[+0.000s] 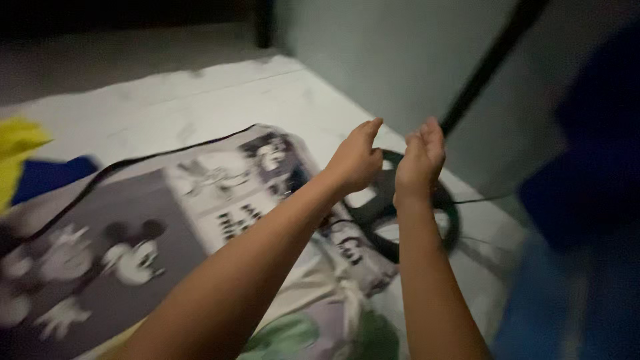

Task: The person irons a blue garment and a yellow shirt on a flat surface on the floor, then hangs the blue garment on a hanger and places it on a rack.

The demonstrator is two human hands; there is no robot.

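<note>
Hands: left hand (357, 160) and right hand (420, 160) raised, fingers together, seemingly empty.
Below: black loop strap (448, 220) on cartoon-print sheet (200, 220), which is spread flat.

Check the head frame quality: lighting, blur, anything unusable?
Head view: dim overall, upper left corner nearly black; motion blur smears the printed cartoon fabric and the blue mass at right. Left hand and right hand are fairly sharp, over a dark strap loop; whether either grips it is unclear. No glare on the pale floor.
</note>
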